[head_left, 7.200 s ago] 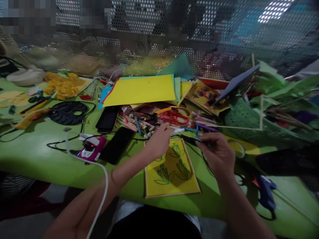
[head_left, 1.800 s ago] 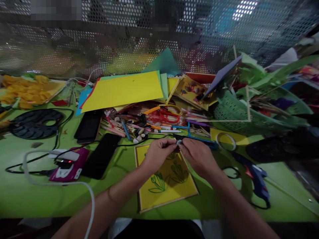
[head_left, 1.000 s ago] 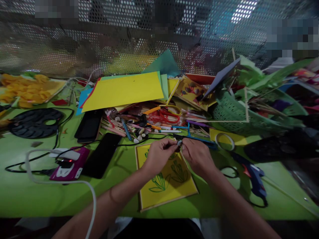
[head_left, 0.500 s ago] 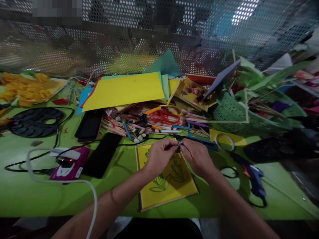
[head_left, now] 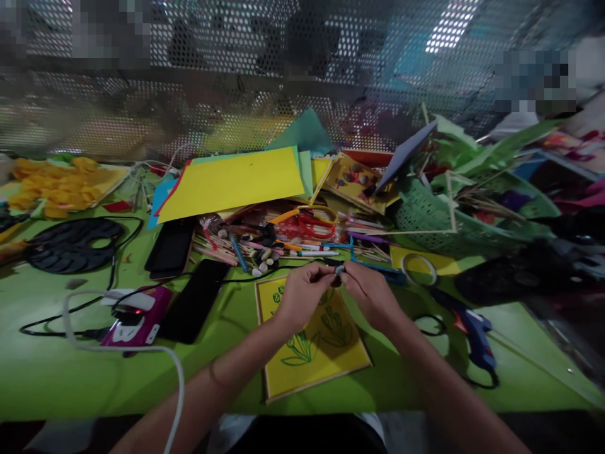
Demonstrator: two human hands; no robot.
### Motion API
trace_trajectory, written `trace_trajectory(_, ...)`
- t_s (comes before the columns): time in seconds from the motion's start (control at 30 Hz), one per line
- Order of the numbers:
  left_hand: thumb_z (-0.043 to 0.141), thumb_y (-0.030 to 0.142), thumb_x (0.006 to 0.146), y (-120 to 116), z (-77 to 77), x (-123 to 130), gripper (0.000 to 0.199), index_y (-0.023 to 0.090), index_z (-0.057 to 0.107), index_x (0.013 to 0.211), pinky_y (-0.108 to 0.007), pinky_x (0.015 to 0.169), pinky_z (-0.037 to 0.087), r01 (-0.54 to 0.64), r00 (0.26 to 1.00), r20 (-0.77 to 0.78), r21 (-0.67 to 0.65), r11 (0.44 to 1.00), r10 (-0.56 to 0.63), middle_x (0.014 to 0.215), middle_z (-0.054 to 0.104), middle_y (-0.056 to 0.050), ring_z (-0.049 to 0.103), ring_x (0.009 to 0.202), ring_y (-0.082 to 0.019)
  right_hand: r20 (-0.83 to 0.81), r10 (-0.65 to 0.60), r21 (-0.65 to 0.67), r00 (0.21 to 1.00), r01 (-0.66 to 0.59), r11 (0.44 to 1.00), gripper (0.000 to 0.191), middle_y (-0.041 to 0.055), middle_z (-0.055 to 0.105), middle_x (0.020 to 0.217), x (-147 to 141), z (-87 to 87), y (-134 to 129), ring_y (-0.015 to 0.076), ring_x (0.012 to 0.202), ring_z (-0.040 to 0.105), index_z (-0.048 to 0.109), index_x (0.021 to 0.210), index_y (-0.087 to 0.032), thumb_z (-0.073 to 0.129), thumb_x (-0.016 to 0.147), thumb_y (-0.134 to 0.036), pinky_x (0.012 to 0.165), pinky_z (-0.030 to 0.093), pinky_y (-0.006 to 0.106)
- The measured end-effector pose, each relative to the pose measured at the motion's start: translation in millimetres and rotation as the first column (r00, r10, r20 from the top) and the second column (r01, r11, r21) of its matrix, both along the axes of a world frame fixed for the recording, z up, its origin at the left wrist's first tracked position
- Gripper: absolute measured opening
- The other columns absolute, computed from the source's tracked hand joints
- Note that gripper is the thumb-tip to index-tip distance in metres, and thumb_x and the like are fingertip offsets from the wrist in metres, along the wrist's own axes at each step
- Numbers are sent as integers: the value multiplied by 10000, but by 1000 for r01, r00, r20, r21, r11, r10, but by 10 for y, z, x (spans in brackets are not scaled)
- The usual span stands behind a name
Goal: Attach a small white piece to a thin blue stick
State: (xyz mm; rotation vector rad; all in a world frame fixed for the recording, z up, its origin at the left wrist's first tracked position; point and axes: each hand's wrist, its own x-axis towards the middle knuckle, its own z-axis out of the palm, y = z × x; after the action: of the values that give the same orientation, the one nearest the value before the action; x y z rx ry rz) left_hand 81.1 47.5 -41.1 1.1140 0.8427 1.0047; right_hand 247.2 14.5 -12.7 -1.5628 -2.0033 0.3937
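My left hand (head_left: 305,293) and my right hand (head_left: 371,293) meet over the top of a framed yellow card (head_left: 302,378). Between their fingertips is a small grey object (head_left: 339,270), pinched from both sides; it looks like a pebble. Green tulip-like drawings (head_left: 300,350) show on the card, which lies flat with a thin pale wooden edge. My left hand and forearm cover part of its upper left area. Behind my hands lie small stones (head_left: 265,257), a blue pen (head_left: 238,252) and orange-handled scissors (head_left: 326,221).
Yellow paper (head_left: 231,183) tops a stack at the back. Two dark phones (head_left: 195,302) and a purple power adapter (head_left: 137,328) with cables lie left. Right are a tape roll (head_left: 420,270), a blue glue gun (head_left: 477,337) and a green basket (head_left: 425,214).
The camera view has shifted slightly, moving the background down and a little sideways. Both hands remain together above the card, and the grey object between the fingertips shows a little more.
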Motion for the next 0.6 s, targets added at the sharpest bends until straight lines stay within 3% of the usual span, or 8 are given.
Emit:
trace_trajectory(0.27, 855, 456, 721, 61, 115, 238, 297, 171, 812, 794, -297, 758, 550, 62, 998, -10, 55, 997, -61, 781, 784, -38, 675, 743, -174, -148, -20, -52, 989, 13, 999, 277, 11, 605, 746, 267, -20, -62, 206, 693, 550, 458, 804, -260, 406, 1044, -389, 626, 438, 310)
trace_trajectory(0.6, 851, 466, 762, 100, 17, 457, 290, 191, 810, 842, -297, 808, 533, 91, 994, -61, 103, 991, -86, 837, 792, -26, 678, 794, -178, -198, -124, 4, 972, 127, 992, 250, -16, 515, 682, 359, -87, -87, 183, 633, 471, 400, 761, -262, 413, 1005, -315, 594, 379, 298)
